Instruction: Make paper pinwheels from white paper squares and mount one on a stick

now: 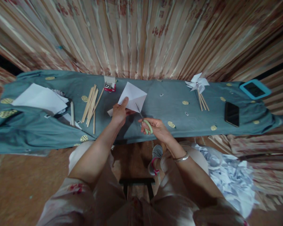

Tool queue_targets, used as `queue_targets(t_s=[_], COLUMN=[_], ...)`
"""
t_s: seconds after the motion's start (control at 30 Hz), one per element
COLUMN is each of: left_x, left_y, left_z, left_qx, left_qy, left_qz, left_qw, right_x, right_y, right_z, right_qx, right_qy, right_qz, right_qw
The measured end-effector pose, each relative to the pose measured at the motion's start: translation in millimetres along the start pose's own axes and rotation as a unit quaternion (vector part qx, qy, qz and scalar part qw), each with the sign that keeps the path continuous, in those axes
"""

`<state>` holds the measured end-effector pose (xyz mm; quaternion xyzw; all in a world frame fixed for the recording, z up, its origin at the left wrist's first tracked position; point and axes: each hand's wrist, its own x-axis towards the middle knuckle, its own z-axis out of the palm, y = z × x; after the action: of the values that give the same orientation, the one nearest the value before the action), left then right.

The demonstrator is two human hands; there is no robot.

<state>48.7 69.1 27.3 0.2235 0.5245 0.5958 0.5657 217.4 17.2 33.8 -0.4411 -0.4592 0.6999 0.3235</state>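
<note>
And here we are with the scissors [147,126] at the near edge of the white paper [134,93], held up over the table [166,105]; if our blades run too far toward the middle, or the sheet swings on its one-sided hold, the cut could stray or split the piece. Our left hand [119,115] has its fingers closed on the paper, thumb pressed on top, while our right hand [158,129] has its fingers curled round the green handles, gripping the scissors.

the left hand [119,112] holds paper [135,95], the right hand [155,128] scissors [147,126].
</note>
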Motion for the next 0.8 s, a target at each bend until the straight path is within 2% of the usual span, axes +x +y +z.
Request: queue_targets(t_s=[0.8], left_x=[-3.0], left_y=[-0.8], left_z=[2.7], left_qx=[0.006], left_qy=[-0.005], left_qz=[-0.011], left_qw=[1.000], right_x=[1.4], right_y=[2.8], right_z=[-1.0], right_qx=[-0.024], right_qy=[0.004], right_qz=[-0.010], right_qw=[1.000])
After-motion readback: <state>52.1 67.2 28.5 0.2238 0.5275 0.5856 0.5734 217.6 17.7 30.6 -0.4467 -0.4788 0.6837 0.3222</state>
